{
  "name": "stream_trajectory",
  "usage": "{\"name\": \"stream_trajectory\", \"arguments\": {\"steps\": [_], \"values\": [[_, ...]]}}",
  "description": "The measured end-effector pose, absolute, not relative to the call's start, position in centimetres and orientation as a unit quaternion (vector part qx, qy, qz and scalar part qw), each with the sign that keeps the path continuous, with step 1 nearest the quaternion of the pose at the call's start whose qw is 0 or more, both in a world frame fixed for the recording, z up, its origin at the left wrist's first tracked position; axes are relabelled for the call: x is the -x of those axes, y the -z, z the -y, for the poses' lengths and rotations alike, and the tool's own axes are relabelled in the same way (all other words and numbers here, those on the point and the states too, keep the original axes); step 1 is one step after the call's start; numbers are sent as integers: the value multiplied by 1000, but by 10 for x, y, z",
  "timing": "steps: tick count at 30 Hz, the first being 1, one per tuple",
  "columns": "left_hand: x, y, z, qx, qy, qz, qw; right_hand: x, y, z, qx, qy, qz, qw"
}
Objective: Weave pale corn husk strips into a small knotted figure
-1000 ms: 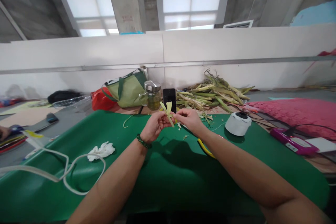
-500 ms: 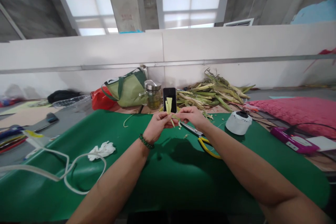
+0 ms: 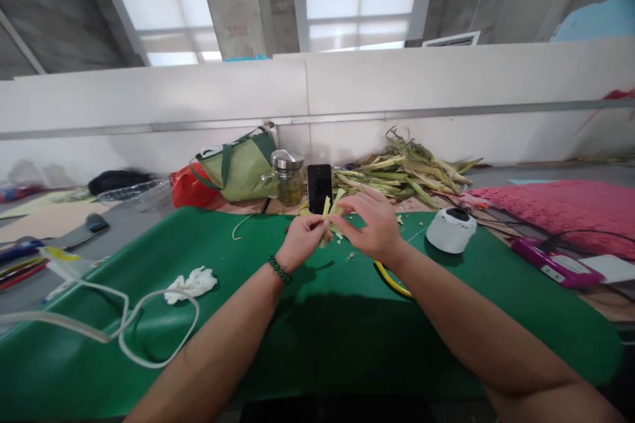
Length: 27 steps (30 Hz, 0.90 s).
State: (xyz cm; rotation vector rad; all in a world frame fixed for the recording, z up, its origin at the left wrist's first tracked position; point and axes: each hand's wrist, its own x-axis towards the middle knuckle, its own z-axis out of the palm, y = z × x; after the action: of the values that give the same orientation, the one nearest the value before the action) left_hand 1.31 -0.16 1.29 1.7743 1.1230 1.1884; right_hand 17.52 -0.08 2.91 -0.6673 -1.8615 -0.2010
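Pale green corn husk strips stand up from the fingertips of my left hand, which pinches them above the green mat. A beaded bracelet circles that wrist. My right hand meets the left from the other side, thumb and fingers closed on the upper part of the strips; its exact grip is partly hidden. Beneath the right forearm, scissors show only a yellow handle, the blades being covered by the hand. Small husk scraps lie on the mat.
At the back stand a phone, a lidded glass jug and a green bag. A heap of husks lies behind my right hand. A white roll is to the right; white cable and crumpled tissue lie left.
My right hand has turned and come in closer over the strips, covering the scissor blades. The strips now fan apart, where one broad piece stood up before.
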Motion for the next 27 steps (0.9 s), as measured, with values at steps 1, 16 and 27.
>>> {"name": "stream_trajectory", "arguments": {"steps": [1, 16, 27], "values": [[-14, -13, 3, -696, -444, -430, 364, -173, -27, 0, 311, 66, 790, 525], [2, -21, 3, -580, -309, -394, 642, -175, -23, -22, 314, -346, 756, 459], [-2, -15, 0, -575, -395, -422, 579, -168, -17, -9, 208, -9, 874, 439]]}}
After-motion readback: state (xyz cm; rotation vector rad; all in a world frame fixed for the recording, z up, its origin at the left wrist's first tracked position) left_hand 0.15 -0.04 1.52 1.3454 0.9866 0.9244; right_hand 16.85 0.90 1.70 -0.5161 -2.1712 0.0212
